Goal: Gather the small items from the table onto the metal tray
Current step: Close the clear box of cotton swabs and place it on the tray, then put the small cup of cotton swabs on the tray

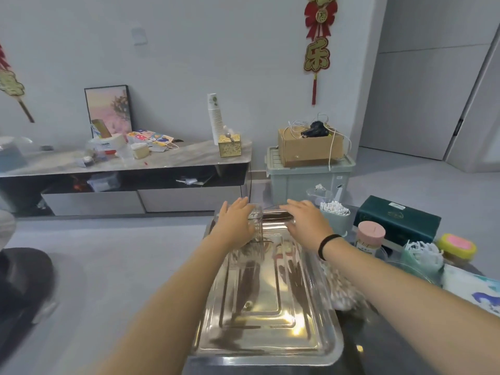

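Both hands (235, 224) (307, 224) over tray's (270, 347) far edge

Metal tray (270, 345) glossy, mirror-smooth; clear jar (255, 221) looks glass/plastic; cardboard box (308, 148) matt.

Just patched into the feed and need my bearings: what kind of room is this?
Most likely a home living room: a low marble-topped cabinet cluttered with household bits, a framed picture leaning on the wall, and a red festive hanging above.

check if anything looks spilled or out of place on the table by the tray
A loose heap of cotton swabs lies on the table against the metal tray's right rim, outside any holder, looking spilled. The other swabs stand upright in their cup.
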`<state>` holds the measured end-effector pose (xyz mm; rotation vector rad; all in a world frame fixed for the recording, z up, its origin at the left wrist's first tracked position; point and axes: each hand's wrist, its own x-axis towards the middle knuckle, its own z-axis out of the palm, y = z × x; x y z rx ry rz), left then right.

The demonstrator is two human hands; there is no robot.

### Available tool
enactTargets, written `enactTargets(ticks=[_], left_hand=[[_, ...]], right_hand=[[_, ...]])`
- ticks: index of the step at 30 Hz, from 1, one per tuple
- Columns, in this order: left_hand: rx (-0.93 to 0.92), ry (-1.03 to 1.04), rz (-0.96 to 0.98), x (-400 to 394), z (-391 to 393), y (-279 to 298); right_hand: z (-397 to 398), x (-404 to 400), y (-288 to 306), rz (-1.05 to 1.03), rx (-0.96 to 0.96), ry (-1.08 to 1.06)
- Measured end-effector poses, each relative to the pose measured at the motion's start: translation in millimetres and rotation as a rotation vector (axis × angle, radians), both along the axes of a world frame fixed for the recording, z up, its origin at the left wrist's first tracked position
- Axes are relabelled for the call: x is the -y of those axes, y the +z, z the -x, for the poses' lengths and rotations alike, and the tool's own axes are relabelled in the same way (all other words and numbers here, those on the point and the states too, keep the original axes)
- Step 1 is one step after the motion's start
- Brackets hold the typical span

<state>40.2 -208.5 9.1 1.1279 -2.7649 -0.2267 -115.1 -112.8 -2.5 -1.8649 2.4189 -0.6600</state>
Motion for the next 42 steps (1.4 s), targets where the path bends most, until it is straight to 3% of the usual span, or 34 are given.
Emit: enactTargets(ticks=[4,10,16,19,23,29,32,42], left_hand=[[-0.028,-0.074,-0.024,-21,40,4],[-0.049,-0.098,-0.046,-32,101,4],[-0.230,-0.002,-0.307,-10,147,-12],[-0.335,0.006,-0.457,0,156,-23],[-0.510,0.011,-0.551,7,160,-28],[-0.703,-0.078,-0.599,-2,159,-5],[-0.631,-0.123,-0.667,-9,155,2],[-0.451,-0.113,-0.642,-23,153,-10]], right_hand=[[38,-27,11,0.008,-0.080,-0.087],[92,-15,21,-0.011,-0.011,-0.201],[130,25,20,-0.158,0.242,-0.191],[139,39,17,-0.244,0.277,-0.149],[148,45,14,-0.091,0.401,-0.172],[140,11,54,0.169,0.312,-0.132],[132,-17,75,0.238,0.262,-0.127],[118,-41,59,0.089,0.295,-0.117]])
